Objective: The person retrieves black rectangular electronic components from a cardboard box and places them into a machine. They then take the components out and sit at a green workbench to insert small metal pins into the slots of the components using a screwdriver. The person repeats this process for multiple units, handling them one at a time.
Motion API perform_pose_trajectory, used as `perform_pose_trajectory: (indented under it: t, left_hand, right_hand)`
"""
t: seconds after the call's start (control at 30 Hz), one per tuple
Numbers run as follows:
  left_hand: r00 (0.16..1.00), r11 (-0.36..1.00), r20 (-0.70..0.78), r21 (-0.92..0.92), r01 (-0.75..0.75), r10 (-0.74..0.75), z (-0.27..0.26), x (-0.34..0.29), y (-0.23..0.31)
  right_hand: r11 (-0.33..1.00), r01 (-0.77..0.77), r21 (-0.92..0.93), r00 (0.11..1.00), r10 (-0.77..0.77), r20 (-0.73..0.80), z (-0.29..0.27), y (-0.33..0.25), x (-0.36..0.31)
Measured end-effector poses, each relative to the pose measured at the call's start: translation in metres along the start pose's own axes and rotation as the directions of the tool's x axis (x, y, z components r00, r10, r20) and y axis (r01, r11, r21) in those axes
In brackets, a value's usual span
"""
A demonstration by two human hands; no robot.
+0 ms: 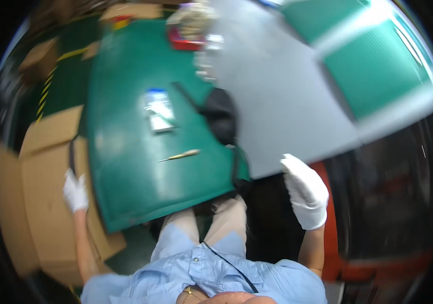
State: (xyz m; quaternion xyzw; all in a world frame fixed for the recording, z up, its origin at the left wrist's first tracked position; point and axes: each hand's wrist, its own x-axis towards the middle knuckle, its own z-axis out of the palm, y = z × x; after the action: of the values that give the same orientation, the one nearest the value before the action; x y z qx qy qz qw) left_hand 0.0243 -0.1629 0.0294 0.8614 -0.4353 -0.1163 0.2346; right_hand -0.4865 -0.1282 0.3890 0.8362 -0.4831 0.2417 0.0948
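My left hand (76,192), in a white glove, is over the cardboard box (49,187) at the left, its fingers somewhat apart. A narrow dark strip (72,156) runs down to its fingertips; whether it is a strap or a gap in the box I cannot tell. My right hand (305,193), also white-gloved, is raised off the table's right front corner, fingers stretched out together with nothing in them. Between the hands, on the green table mat (140,172), lie a thin tool with a pale handle (183,155), probably a screwdriver, and a blue-and-white packet (159,110).
A black item with straps (220,116) lies along the mat's right edge. Farther back stands a red tray (186,44) of pale pieces. A grey surface (282,96) adjoins the mat, with green ribbed panels (378,71) beyond. An orange-red frame (332,238) stands at the right.
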Motion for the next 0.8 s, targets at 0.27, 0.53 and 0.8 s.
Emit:
perform_pose_trajectory:
  t: [0.27, 0.53, 0.8]
  left_hand:
    - [0.983, 0.958, -0.116, 0.266, -0.109, 0.145, 0.094, 0.044, -0.096]
    - [0.951, 0.879, -0.276, 0.477, 0.011, 0.138, 0.051, 0.052, -0.04]
    - [0.649, 0.558, -0.493, -0.34, -0.757, 0.58, 0.034, -0.085, 0.293]
  right_hand:
    - [-0.239, -0.796, -0.556, 0.554, 0.084, -0.829, -0.222, -0.015, -0.345]
    - [0.138, -0.986, 0.094, -0.092, 0.017, -0.996, -0.228, 0.047, -0.427]
    - [0.555, -0.767, 0.323, -0.288, 0.151, -0.946, -0.219, 0.048, -0.382]
